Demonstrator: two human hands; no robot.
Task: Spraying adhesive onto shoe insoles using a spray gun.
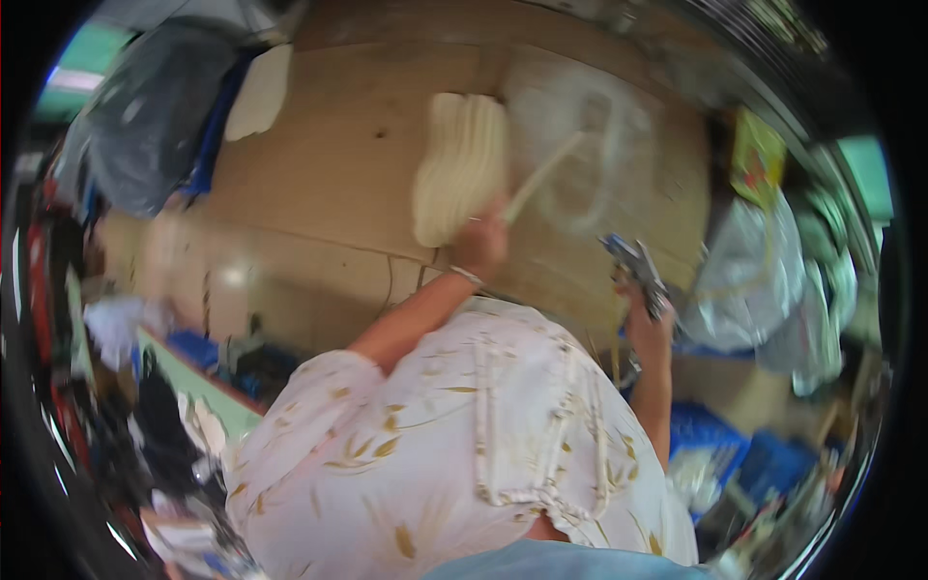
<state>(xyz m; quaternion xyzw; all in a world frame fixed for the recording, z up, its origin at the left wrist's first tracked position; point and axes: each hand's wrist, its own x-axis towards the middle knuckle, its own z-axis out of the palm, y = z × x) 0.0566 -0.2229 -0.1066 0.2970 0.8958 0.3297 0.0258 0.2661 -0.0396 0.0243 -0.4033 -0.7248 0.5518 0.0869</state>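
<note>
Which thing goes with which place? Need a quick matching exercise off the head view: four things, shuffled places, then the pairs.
Things
1. left hand
2. metallic tool
3. yellow package
4. dark grey plastic bag

Places
A. at the picture's right, just above a clear plastic bag
B. in the right hand
C. at the picture's upper left
D. by the lower end of the pale strips

Pairs: 1-D, 2-B, 3-A, 4-C
</note>
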